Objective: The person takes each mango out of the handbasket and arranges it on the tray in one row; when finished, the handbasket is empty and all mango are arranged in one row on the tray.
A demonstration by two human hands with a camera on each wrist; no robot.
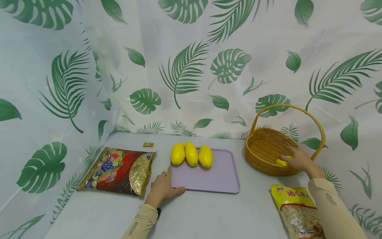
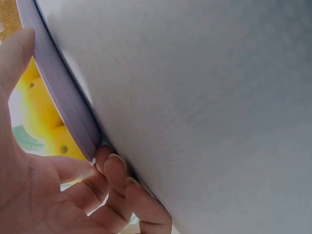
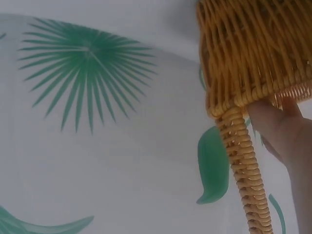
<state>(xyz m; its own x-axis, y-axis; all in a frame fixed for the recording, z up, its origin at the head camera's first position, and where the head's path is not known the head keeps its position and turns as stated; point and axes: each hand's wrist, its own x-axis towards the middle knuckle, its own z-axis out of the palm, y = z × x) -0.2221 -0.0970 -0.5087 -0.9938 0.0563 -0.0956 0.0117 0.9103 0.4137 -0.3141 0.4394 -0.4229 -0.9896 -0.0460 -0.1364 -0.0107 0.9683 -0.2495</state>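
Observation:
My left hand [image 1: 162, 187] is at the near left corner of a lilac tray [image 1: 206, 181]. Its thumb lies along the front rim and the index finger along the left side; in the left wrist view the other fingers bend loosely beside the corner. Three yellow mangoes [image 1: 191, 154] lie side by side at the tray's back left. My right hand [image 1: 296, 160] reaches inside a wicker basket [image 1: 259, 162] and holds a yellow fruit [image 1: 281, 162] that looks like another mango, mostly covered by the fingers. The basket wall hides the fingertips in the right wrist view.
A red and gold fruit-print bag [image 1: 119, 171] lies left of the tray, with a small orange packet [image 1: 148, 144] behind it. At the near right, a yellow-topped pasta bag [image 1: 298, 209] lies partly under the right forearm. The basket's tall handle [image 1: 310, 116] arches over it. Leaf-print cloth [image 1: 191, 83] stands behind.

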